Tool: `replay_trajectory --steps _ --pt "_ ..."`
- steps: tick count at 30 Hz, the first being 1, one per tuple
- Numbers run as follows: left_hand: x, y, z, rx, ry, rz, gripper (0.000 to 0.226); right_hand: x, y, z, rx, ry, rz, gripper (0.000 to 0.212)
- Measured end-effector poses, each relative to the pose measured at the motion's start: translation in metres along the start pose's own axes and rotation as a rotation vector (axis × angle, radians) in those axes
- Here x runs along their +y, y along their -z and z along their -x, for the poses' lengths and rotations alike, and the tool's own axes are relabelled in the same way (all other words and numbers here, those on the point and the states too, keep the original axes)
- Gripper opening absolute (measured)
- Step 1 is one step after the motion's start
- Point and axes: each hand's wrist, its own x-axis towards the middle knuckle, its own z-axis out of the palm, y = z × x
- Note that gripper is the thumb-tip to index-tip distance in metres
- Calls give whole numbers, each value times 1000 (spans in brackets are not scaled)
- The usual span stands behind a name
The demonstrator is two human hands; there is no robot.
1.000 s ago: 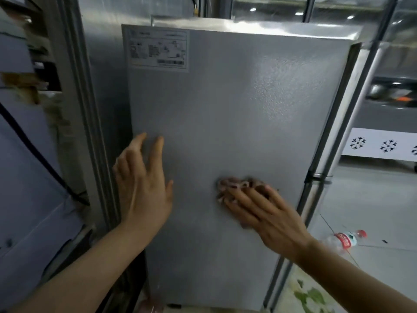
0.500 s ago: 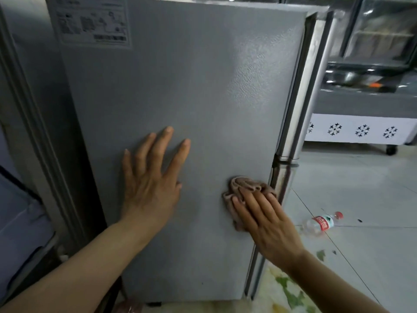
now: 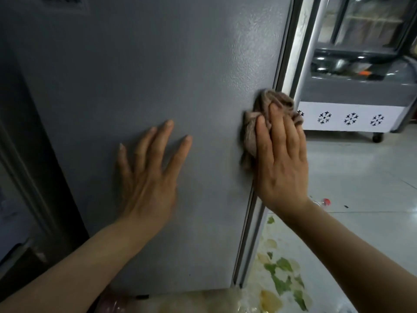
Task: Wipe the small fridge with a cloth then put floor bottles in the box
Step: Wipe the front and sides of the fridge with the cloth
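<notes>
1. Where the pale tiled floor [image 3: 365,199] runs off to the right, I see the grey side panel of the small fridge [image 3: 158,75] filling most of the head view, its textured face catching light near the upper right.
2. A silver edge strip [image 3: 248,222] runs down the panel's right side, and a label, too blurred to read, sits at the top left.
3. Behind it stands a chest freezer [image 3: 352,114] with a white band of black snowflake marks, on castors, its glass lid curved; a glass-fronted cabinet [image 3: 372,19] rises behind that.
4. On the floor near the fridge's foot lies a sheet patterned in green and yellow [image 3: 279,279].
5. A bottle [image 3: 322,202] lies on the tiles, mostly hidden behind my right wrist; only its red cap and a clear sliver show.
6. My left hand [image 3: 146,177] lies flat on the panel, fingers straight and spread, holding nothing.
7. My right hand [image 3: 282,159] presses the bunched brown cloth [image 3: 259,123] against the panel's right edge, fingers straight over it; the cloth bulges above the fingertips and past the edge strip.
8. I cannot see any box from here.
</notes>
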Motion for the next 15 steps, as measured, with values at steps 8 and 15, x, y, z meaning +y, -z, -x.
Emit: replay_trajectory --steps 8,15 --pt "-4 -6 6 -5 -17 7 91 -32 -20 142 -292 117 12 69" --pt "-29 -9 62 -16 -43 -87 92 -41 3 130 -301 110 -44 50"
